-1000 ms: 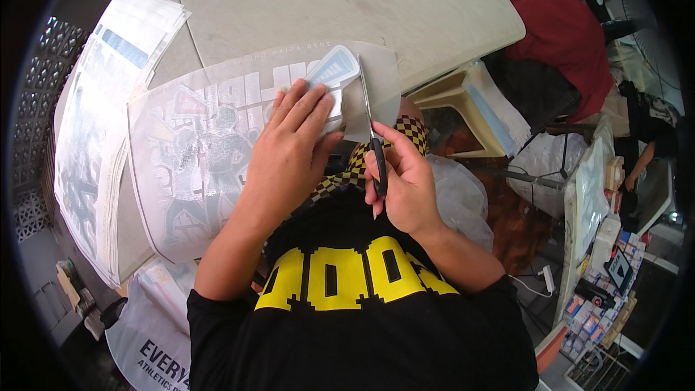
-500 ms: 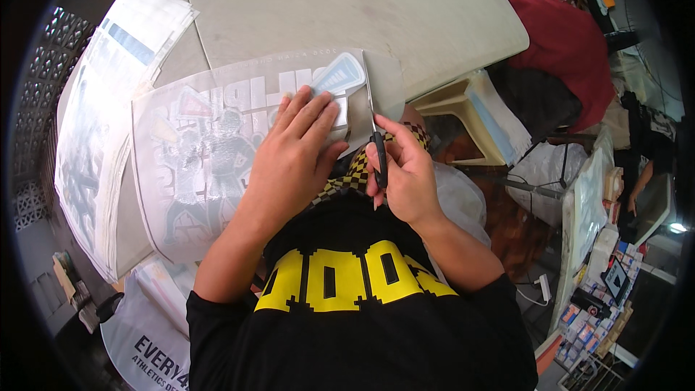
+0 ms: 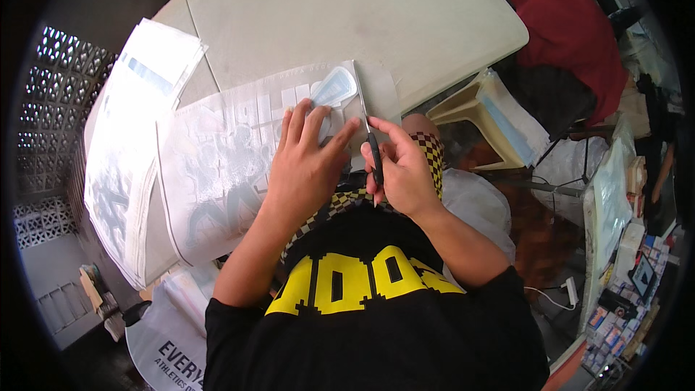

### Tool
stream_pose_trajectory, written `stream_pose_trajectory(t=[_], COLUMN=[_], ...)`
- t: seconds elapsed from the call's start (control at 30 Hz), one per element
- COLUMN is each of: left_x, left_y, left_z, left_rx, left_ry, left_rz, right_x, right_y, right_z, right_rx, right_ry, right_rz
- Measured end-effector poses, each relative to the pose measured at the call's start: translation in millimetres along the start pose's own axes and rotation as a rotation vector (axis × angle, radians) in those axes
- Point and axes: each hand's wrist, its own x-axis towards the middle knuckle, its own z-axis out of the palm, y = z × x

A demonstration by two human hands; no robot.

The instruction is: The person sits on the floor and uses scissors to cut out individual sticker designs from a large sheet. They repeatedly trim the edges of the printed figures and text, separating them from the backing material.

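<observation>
Left hand (image 3: 308, 163) flat, fingers spread, pinning sheet (image 3: 224, 166) on table (image 3: 347, 14). Right hand (image 3: 402, 174) just right of it, gripping scissors (image 3: 368, 127), blades on sheet's right edge.

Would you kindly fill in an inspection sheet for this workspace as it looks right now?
Surface: pale table, top half bare.
Job's things: printed film sheet flat at the near edge; scissors at its right end.
Clutter: stack of similar sheets hanging over the left edge.
Hands: left hand pressed flat on the sheet; right hand closed on the scissors' handles.
Cables: white cable with plug on the floor, right.
Surroundings: plastic stool, red cloth, lattice wall.
</observation>
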Motion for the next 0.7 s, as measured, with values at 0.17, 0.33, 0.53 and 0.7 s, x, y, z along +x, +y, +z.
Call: stream_pose_trajectory(t=[0.17, 0.33, 0.53, 0.7], left_x=[-1, -4, 8, 3], left_y=[3, 1, 3, 4], left_z=[2, -1, 2, 2], left_rx=[-0.041, -0.082, -0.024, -0.031], left_ry=[0.006, 0.031, 0.037, -0.012], left_rz=[-0.014, -0.014, 0.090, 0.035], right_x=[-3, 26, 32, 0], right_y=[-5, 28, 54, 62], right_z=[-8, -47, -50, -96], right_rx=[0.029, -0.097, 0.153, 0.095], right_ry=[0.094, 0.402, 0.337, 0.634], right_rz=[-0.092, -0.603, -0.406, -0.470])
